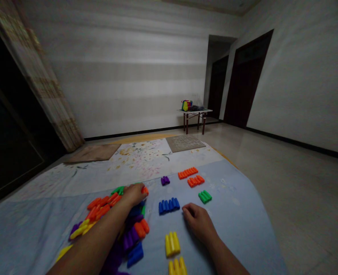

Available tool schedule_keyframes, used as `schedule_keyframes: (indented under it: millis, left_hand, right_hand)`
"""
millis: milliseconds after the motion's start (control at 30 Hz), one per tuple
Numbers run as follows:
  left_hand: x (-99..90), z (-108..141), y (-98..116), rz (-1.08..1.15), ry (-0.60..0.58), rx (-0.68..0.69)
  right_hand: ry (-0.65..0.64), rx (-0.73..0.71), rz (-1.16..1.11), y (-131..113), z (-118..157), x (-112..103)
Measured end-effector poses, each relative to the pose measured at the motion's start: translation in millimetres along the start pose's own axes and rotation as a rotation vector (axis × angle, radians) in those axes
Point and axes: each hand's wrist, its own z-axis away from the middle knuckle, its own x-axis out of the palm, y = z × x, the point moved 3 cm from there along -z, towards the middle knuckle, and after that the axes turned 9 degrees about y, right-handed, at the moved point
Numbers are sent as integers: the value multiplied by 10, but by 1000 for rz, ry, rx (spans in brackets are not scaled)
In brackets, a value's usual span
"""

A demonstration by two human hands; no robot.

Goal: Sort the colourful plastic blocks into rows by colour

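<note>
My left hand (133, 194) reaches over a loose pile of short, rounded plastic sticks, its fingers closed on an orange plastic stick (145, 190). Under and around that hand lie orange sticks (102, 210), purple sticks (131, 238) and yellow sticks (81, 230), partly hidden by my forearm. My right hand (198, 222) rests on the cloth with curled fingers, and nothing shows in them. Just left of it is a row of blue sticks (169, 206). Beyond it lie green sticks (205, 196), two orange rows (188, 173) and a small purple group (165, 180). Yellow sticks (172, 244) sit nearer me.
A floral sheet (146, 152) and pale blue cloth (237, 214) cover the surface. A brown mat (94, 152) and a grey mat (185, 143) lie at its far side. Farther off, a small table (196, 111) holds a colourful bag (186, 105). A curtain hangs at left.
</note>
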Motion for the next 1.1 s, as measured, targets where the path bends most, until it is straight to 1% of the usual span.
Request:
schedule_keyframes:
  millis: [67, 167, 267, 367, 467, 567, 667, 767, 833, 900, 1000, 1100]
  left_hand:
    - [30, -25, -11, -11, -27, -15]
    - [43, -55, -45, -12, -27, -46]
    - [15, -60, -58, -10, 6, -81]
    - [-52, -32, 8, 4, 65, -97]
    - [-125, 17, 221, 50, 136, -46]
    - [-144, 54, 572, 120, 174, 59]
    - [-80, 51, 949, 185, 148, 158]
    - [47, 2, 1234, 226, 104, 213]
    - [151, -50, 1355, 241, 74, 229]
    - [254, -108, 1430, 249, 45, 232]
    - [359, -179, 1483, 251, 29, 218]
    - [386, -211, 1482, 238, 36, 206]
  right_hand:
    - [3, -2, 0, 4, 0, 4]
    - [5, 8, 11, 8, -1, 9]
    - [13, 11, 22, 1, -2, 6]
    - [24, 8, 41, -7, 0, 1]
    - [35, -2, 58, -10, 4, 3]
    - [30, -4, 71, -4, 3, 12]
    - [26, 6, 76, -2, 4, 10]
    - [32, -1, 56, -21, 13, -8]
    - [37, -14, 37, -35, 18, -19]
    - [38, -14, 37, -33, 13, -19]
    - [26, 6, 61, -4, -9, 6]
    - [17, 10, 64, 18, -24, 29]
